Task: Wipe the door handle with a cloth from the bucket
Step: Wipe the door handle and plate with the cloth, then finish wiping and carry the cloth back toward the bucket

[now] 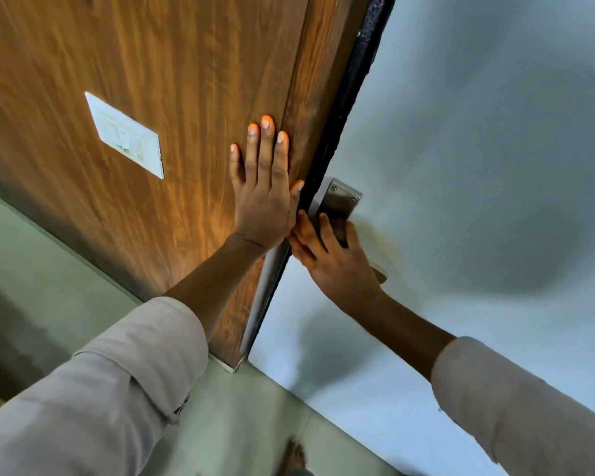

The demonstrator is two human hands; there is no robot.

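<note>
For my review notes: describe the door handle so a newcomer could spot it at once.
Find the wooden door and follow its dark edge down. Beside it, on the pale blue side, sits the door handle under the right hand. It is the only metal plate with screws.

Wood panel (172, 97): brown wood-grain finish, smooth, slight sheen where light falls low down. Switch plate (126, 135): white, looks like plastic, smooth, marked with grey smudges. Door edge (344, 108): black, coarse speckled texture. Door face (478, 132): pale blue-grey, matt, with dark smudges and a brownish stain near the handle. Handle plate (340, 197): brushed metal, dull satin finish, 2 screws visible. Sleeves (93, 400): light beige woven cloth, matt, creased. Floor (248, 413): greenish-grey, smooth, faint sheen.
</note>
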